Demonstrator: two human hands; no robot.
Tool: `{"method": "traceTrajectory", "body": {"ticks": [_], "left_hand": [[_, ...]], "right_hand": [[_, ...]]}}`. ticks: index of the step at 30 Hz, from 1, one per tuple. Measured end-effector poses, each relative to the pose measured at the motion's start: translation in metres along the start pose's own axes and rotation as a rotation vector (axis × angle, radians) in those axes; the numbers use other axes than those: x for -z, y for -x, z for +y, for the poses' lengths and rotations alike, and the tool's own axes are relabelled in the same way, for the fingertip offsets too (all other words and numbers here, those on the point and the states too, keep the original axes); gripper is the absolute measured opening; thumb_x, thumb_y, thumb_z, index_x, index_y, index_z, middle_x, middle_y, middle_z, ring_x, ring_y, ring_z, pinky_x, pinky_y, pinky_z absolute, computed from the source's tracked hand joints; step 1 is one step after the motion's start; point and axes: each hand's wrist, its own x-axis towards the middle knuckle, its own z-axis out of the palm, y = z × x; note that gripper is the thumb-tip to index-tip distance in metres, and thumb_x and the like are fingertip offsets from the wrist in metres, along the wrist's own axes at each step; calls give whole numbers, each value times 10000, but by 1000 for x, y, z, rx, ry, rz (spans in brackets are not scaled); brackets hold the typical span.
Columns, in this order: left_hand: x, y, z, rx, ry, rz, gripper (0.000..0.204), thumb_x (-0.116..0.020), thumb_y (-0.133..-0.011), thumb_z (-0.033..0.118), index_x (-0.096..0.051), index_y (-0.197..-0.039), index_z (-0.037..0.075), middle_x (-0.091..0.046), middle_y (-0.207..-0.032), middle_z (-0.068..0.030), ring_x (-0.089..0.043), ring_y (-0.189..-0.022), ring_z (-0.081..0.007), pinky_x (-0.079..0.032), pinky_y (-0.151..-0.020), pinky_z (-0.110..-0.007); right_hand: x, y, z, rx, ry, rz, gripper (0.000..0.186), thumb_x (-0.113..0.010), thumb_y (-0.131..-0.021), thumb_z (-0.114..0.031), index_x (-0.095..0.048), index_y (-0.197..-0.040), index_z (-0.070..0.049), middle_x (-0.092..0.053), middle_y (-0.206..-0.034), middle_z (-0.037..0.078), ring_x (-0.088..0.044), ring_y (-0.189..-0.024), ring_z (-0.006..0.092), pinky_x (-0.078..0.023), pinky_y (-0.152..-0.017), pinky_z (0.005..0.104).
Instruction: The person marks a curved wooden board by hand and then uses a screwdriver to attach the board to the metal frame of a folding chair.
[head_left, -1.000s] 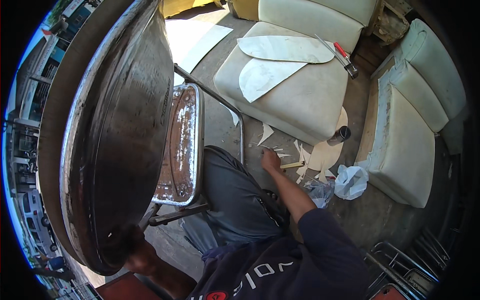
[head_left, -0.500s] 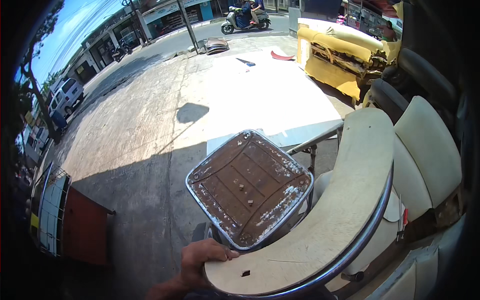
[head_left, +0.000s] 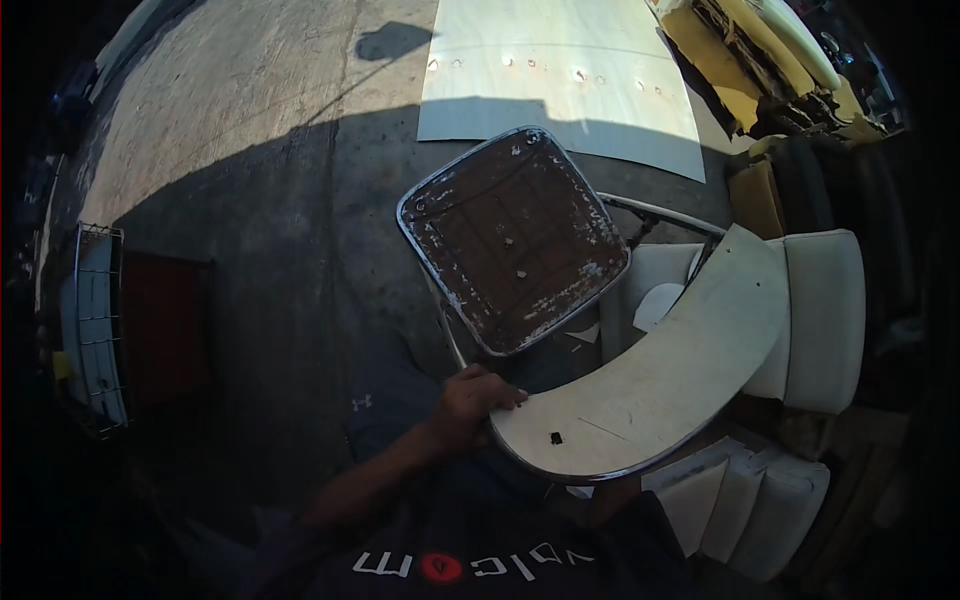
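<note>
The left hand point(head_left: 472, 405) grips the left end of a curved pale panel point(head_left: 655, 390), beside the near right edge of a rusty seat point(head_left: 480, 225); the right hand, beneath the panel, is hidden, its grip impossible to tell. Pale lettering point(head_left: 490, 568) and a red emblem point(head_left: 441, 568) cross the dark shirt point(head_left: 470, 530).

curved board point(head_left: 660, 385): hides right hand | pale sheet point(head_left: 560, 100): top cropped
</note>
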Motion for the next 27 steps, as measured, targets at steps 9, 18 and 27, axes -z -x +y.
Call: {"method": "traceTrajectory", "body": {"ticks": [9,18,27], "left_hand": [[7,-12,3,106,77,-73,367,-825,-614,38,-586,-891,61,-715,-871,-35,-694,-738,-212,-489,-691,-364],[-1,-8,-8,78,68,136,230,-758,-712,89,-549,-801,59,-667,-791,-44,-620,-632,-198,-463,-616,-336],[-15,0,-4,89,50,238,173,-674,-774,92,-504,-755,68,-540,-686,-37,-572,-611,-186,-449,-608,-331]], "right_hand": [[76,174,-456,731,239,-583,191,-649,-987,-63,-668,-1171,-18,-653,-887,80,-628,-765,145,-529,-699,298],[-84,225,-400,651,993,-1890,219,-713,-901,-83,-699,-1118,-50,-688,-948,140,-701,-835,330,-559,-746,423],[-75,238,-378,606,994,-1819,184,-775,-845,-39,-713,-1018,-55,-729,-984,108,-729,-834,287,-580,-728,359]]}}
